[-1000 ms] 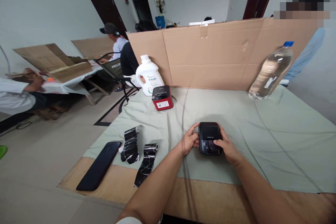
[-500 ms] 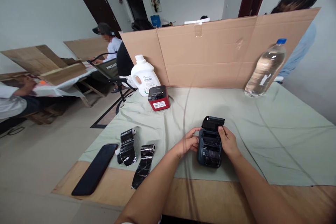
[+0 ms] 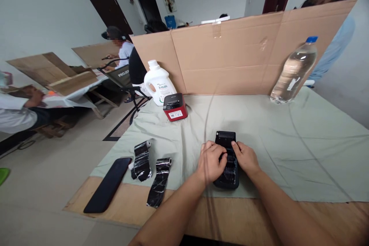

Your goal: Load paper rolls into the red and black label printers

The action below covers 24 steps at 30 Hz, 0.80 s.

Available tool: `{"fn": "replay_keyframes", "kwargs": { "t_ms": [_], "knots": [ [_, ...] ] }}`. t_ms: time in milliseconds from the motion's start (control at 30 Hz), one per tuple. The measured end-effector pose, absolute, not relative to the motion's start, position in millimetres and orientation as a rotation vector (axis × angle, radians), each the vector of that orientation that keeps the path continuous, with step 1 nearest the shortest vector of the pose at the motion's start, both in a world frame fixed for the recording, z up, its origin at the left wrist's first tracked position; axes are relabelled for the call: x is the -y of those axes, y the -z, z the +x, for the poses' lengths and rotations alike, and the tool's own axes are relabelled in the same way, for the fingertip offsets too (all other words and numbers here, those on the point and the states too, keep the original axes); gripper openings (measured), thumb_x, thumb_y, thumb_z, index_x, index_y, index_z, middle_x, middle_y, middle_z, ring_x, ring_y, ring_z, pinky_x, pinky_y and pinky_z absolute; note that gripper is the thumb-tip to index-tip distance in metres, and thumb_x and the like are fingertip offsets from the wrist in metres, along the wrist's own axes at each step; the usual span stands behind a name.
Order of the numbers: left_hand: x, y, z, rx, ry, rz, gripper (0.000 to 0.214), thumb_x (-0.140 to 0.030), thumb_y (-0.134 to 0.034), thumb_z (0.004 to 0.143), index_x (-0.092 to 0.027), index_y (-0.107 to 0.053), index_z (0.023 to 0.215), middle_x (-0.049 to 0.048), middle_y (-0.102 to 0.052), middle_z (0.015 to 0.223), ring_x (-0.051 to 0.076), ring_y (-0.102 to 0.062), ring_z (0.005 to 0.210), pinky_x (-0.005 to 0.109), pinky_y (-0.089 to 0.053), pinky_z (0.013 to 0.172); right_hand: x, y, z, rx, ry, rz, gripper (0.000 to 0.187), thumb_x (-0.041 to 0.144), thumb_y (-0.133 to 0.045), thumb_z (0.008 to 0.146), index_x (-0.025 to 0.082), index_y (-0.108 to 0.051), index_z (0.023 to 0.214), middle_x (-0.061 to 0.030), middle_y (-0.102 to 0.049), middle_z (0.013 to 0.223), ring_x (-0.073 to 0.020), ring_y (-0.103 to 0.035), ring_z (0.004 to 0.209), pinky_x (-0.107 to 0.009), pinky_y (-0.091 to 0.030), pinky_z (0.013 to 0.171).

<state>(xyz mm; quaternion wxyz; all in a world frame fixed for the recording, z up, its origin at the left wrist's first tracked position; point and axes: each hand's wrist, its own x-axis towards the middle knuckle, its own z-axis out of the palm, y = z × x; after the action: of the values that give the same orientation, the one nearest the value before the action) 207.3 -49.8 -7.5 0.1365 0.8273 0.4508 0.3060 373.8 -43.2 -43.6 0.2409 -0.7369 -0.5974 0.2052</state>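
Note:
A small dark printer lies on the cloth in front of me, its black lid swung open toward the far side. My right hand grips its right edge near the lid hinge, thumb on top. Over the left part of the printer, my left hand is closed, fingertips curled down at the open compartment; what they pinch, if anything, is hidden. Shiny black film shows inside. To the left lie two partly unrolled strips of glossy black ribbon, one roll beside the other roll.
A dark phone-like slab lies at the front left edge. Farther back stand a red-and-black box, a white jug and a water bottle. A cardboard panel closes the far side. Other people sit beyond.
My left hand has moved from the printer's left side up over its open compartment. The printer has turned slightly and its lid now lies further back. My right hand stays on the right edge.

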Motion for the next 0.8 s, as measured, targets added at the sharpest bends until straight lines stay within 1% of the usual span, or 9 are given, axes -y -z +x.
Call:
{"fn": "replay_keyframes", "kwargs": {
  "t_ms": [67, 167, 300, 400, 467, 567, 667, 733, 800],
  "knots": [
    [51.3, 6.7, 210.2, -1.296, -0.698, 2.457, 0.015, -0.024, -0.054, 0.085, -0.021, -0.066, 0.095, 0.0038, -0.068, 0.095, 0.024, -0.049, 0.1, 0.042, -0.036, 0.088, 43.2, 42.4, 373.0, 1.648, -0.54, -2.043, 0.047, 0.051, -0.028, 0.095, 0.022, -0.053, 0.069, -0.0025, -0.063, 0.067, -0.0156, -0.054, 0.065, -0.024, -0.025, 0.056],
    [48.6, 8.2, 212.0, -1.332, -0.485, 2.51, 0.022, -0.029, -0.053, 0.088, -0.022, -0.068, 0.102, 0.0058, -0.065, 0.099, 0.026, -0.047, 0.103, 0.046, -0.033, 0.09, 43.1, 40.1, 371.3, 1.68, -0.513, -2.087, 0.045, 0.05, -0.03, 0.095, 0.022, -0.055, 0.071, -0.003, -0.065, 0.07, -0.015, -0.055, 0.066, -0.024, -0.024, 0.056],
    [45.8, 8.2, 210.8, -1.34, -0.326, 2.566, 0.027, -0.036, -0.049, 0.09, -0.021, -0.069, 0.1, 0.0084, -0.061, 0.102, 0.028, -0.045, 0.104, 0.051, -0.029, 0.094, 41.8, 38.1, 370.0, 1.713, -0.503, -2.129, 0.044, 0.048, -0.03, 0.096, 0.021, -0.058, 0.075, -0.0039, -0.066, 0.073, -0.0147, -0.056, 0.066, -0.024, -0.023, 0.055],
    [46.6, 7.2, 208.9, -1.295, -0.347, 2.574, 0.024, -0.036, -0.05, 0.09, -0.021, -0.066, 0.099, 0.0075, -0.062, 0.104, 0.028, -0.045, 0.107, 0.05, -0.028, 0.097, 41.0, 37.9, 370.1, 1.712, -0.494, -2.142, 0.045, 0.048, -0.029, 0.097, 0.022, -0.058, 0.076, -0.0042, -0.066, 0.074, -0.0148, -0.056, 0.066, -0.025, -0.023, 0.055],
    [47.2, 6.4, 207.5, -1.244, -0.366, 2.565, 0.021, -0.035, -0.052, 0.09, -0.021, -0.064, 0.101, 0.0065, -0.064, 0.101, 0.027, -0.044, 0.111, 0.05, -0.026, 0.099, 41.0, 37.9, 370.4, 1.715, -0.496, -2.142, 0.045, 0.048, -0.029, 0.097, 0.022, -0.058, 0.076, -0.0044, -0.066, 0.074, -0.015, -0.056, 0.066, -0.025, -0.023, 0.055],
    [46.9, 5.2, 205.8, -1.181, -0.373, 2.548, 0.019, -0.035, -0.055, 0.089, -0.021, -0.061, 0.101, 0.0053, -0.068, 0.095, 0.027, -0.044, 0.116, 0.053, -0.019, 0.105, 41.3, 38.2, 370.7, 1.725, -0.508, -2.14, 0.044, 0.048, -0.029, 0.096, 0.022, -0.058, 0.076, -0.0044, -0.066, 0.073, -0.0152, -0.056, 0.067, -0.025, -0.022, 0.055],
    [44.8, 4.7, 205.0, -1.126, -0.447, 2.493, 0.02, -0.035, -0.061, 0.085, -0.021, -0.06, 0.101, 0.0043, -0.068, 0.099, 0.024, -0.049, 0.112, 0.054, -0.016, 0.108, 41.2, 39.6, 371.4, 1.723, -0.512, -2.139, 0.043, 0.048, -0.03, 0.096, 0.022, -0.058, 0.076, -0.0041, -0.065, 0.073, -0.0153, -0.055, 0.066, -0.025, -0.022, 0.055],
    [43.3, 4.7, 205.0, -1.083, -0.547, 2.443, 0.024, -0.034, -0.068, 0.08, -0.021, -0.061, 0.1, 0.004, -0.067, 0.1, 0.023, -0.053, 0.106, 0.052, -0.019, 0.109, 40.6, 41.0, 372.3, 1.716, -0.518, -2.141, 0.045, 0.05, -0.029, 0.096, 0.022, -0.058, 0.075, -0.0042, -0.065, 0.072, -0.0155, -0.054, 0.066, -0.025, -0.022, 0.055],
    [43.0, 3.7, 205.0, -1.035, -0.671, 2.362, 0.028, -0.033, -0.072, 0.076, -0.02, -0.062, 0.099, 0.0046, -0.065, 0.1, 0.022, -0.056, 0.102, 0.046, -0.029, 0.105, 40.1, 41.9, 373.4, 1.715, -0.531, -2.137, 0.046, 0.051, -0.029, 0.095, 0.022, -0.057, 0.075, -0.0045, -0.064, 0.072, -0.0156, -0.053, 0.065, -0.025, -0.022, 0.054]
  ]
}}
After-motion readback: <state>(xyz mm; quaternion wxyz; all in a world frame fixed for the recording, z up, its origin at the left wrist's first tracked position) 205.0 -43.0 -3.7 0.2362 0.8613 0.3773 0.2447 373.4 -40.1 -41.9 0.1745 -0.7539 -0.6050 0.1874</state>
